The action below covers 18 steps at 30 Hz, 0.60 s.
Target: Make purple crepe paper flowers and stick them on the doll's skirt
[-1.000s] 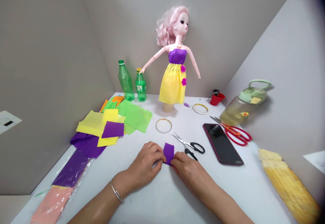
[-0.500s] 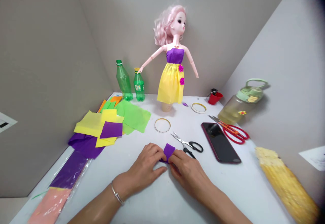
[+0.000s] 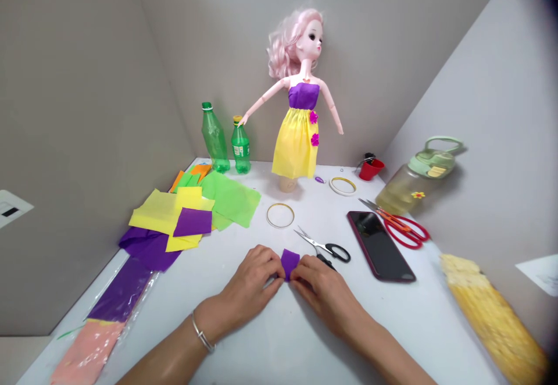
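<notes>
A small purple paper piece (image 3: 290,261) is pinched between both hands low over the white table (image 3: 270,350). My left hand (image 3: 253,280), with a silver bracelet at the wrist, grips its left edge with fingertips pressed together. My right hand (image 3: 320,289) grips its right edge the same way. Black-handled scissors (image 3: 325,248) lie just beyond my right hand. A pink-haired doll (image 3: 300,100) in a yellow and purple paper dress stands at the back.
Yellow, purple and green paper sheets (image 3: 187,213) lie at the left. Two green bottles (image 3: 226,141) stand at the back. A tape ring (image 3: 281,215), a dark phone (image 3: 380,245), red scissors (image 3: 399,225), a jug (image 3: 418,178), a red cup (image 3: 370,168) and a yellow bundle (image 3: 492,309) are around.
The purple piece has been folded smaller between my fingertips; both hands stay in nearly the same spot. The view shifted slightly.
</notes>
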Available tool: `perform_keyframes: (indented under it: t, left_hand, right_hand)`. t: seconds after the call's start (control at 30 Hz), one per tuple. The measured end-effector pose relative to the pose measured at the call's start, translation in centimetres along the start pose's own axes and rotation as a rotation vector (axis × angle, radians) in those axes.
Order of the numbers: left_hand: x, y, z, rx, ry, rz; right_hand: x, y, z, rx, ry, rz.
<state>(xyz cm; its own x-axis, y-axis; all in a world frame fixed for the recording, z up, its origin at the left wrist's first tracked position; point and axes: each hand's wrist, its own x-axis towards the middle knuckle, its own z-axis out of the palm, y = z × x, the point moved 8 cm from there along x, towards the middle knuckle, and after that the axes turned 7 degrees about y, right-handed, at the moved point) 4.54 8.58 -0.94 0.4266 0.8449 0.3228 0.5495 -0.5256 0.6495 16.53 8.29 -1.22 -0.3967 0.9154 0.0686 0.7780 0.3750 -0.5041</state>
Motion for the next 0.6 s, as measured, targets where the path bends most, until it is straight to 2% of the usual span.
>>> perform_keyframes:
  t: [0.4,0.6]
  left_hand:
    - [0.1,-1.1,0.2,-0.024,0.031,-0.036]
    - [0.1,-0.8,-0.1,-0.029,0.035,-0.024]
  right_hand:
    - [0.1,0.5,0.1,-0.065,0.076,-0.006]
    - [0.2,0.1,0.0,-0.129,0.089,-0.075]
